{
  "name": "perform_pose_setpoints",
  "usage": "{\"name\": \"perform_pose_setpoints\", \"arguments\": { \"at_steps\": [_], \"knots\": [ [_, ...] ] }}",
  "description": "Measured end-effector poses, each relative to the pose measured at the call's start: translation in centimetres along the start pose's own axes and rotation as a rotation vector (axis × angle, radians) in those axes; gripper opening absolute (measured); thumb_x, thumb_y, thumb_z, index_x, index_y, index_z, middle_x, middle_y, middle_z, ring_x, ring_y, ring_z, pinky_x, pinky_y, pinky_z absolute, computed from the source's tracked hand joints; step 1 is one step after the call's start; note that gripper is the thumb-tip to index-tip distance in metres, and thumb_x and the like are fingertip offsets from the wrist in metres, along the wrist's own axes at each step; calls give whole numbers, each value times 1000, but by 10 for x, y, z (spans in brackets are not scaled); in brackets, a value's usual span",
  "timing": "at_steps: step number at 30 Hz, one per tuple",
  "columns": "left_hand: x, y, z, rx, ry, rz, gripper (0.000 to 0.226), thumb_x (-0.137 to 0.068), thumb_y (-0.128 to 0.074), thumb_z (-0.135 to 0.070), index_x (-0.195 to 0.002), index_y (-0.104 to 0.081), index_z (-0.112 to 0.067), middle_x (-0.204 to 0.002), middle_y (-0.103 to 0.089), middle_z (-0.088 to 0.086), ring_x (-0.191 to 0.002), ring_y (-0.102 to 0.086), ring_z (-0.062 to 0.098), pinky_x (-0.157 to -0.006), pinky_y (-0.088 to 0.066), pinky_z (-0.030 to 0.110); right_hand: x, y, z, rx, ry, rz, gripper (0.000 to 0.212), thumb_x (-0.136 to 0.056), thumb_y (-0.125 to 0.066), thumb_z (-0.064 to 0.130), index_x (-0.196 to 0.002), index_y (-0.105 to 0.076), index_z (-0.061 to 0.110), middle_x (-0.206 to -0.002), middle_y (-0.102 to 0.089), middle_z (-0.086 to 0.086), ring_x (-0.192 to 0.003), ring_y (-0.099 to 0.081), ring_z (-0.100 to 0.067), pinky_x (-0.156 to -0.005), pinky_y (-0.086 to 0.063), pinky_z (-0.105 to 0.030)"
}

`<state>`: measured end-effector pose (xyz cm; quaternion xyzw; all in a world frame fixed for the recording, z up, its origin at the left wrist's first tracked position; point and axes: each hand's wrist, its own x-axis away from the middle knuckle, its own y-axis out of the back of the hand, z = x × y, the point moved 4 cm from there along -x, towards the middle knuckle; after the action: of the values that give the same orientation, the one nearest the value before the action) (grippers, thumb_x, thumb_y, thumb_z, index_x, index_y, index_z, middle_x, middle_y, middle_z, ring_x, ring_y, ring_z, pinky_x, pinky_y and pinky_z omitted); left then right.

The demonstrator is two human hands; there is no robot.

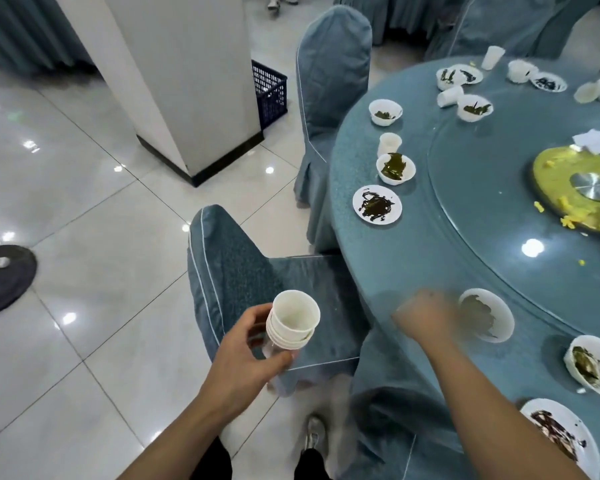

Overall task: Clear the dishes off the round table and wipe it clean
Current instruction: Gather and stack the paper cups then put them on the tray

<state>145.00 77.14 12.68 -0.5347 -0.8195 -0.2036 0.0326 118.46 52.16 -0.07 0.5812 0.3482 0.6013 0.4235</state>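
Stacked white cups (pixel 293 320) sit gripped in the left hand (pixel 246 355); the blurred right hand (pixel 426 315), its pose unclear, nears a soiled bowl (pixel 486 319). Most dishes remain on the round table (pixel 465 258), unwiped.

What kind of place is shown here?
Probably a restaurant banquet hall: a large round table with a glass turntable, fabric-covered chairs, and many used white bowls left from a meal.
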Motion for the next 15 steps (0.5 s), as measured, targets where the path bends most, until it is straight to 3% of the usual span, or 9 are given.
{"name": "perform_pose_setpoints", "arguments": {
  "at_steps": [3, 6, 10, 15],
  "knots": [
    [-9, 29, 0, 13, -13, 19, 64, -72, -90, -15, -123, -59, -39, -118, -68, -24, -113, -63, 2, -97, -49, 24, 28, 10, 30, -188, -13, -56, 69, -71, -77, 45, -128, -50, 16, -129, -53, -10, -123, -52, -34, -102, -39, -45],
    [-23, 61, -2, 43, -24, 32, 65, -70, -92, -15, -122, -59, -38, -115, -69, -26, -110, -64, 0, -95, -51, 22, 66, 34, 81, -552, 56, -145, 62, -64, -81, 37, -116, -50, 24, -109, -60, 1, -110, -60, -29, -94, -46, -43],
    [-42, 108, -5, 56, -70, 55, 66, -70, -92, -14, -121, -59, -38, -112, -69, -26, -106, -65, 1, -91, -53, 22, 132, 83, 179, -1030, 290, -124, 60, -73, -86, 15, -125, -56, 24, -114, -64, 11, -104, -62, -7, -81, -44, -10],
    [-57, 170, -1, 43, -125, 85, 64, -70, -92, -19, -122, -59, -37, -115, -69, -23, -105, -65, 3, -86, -54, 19, 216, 126, 280, -1315, 542, 28, 54, -78, -84, 12, -125, -62, 25, -115, -72, 9, -105, -67, -7, -84, -54, -22]
  ]
}}
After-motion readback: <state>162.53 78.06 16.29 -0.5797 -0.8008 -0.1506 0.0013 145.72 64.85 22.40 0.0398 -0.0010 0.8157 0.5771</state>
